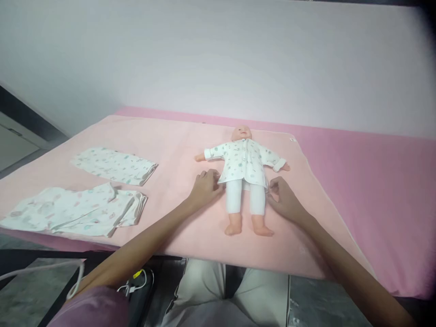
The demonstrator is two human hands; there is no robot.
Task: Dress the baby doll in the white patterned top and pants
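A baby doll (242,132) lies face up on a light pink blanket (177,150), arms spread and legs toward me. It wears a white patterned jacket (243,159), fastened down the front, above white leg coverings (233,197). At the jacket's lower left corner, my left hand (205,186) has its fingers closed on the hem. My right hand (283,197) pinches the hem at the lower right corner. The doll's bare feet point toward the near edge.
Folded patterned clothes lie at the left, one piece (114,165) behind a larger pile (75,211). A darker pink cover (368,190) extends to the right. A white wall (218,59) stands behind. White cables (132,287) hang below the near edge.
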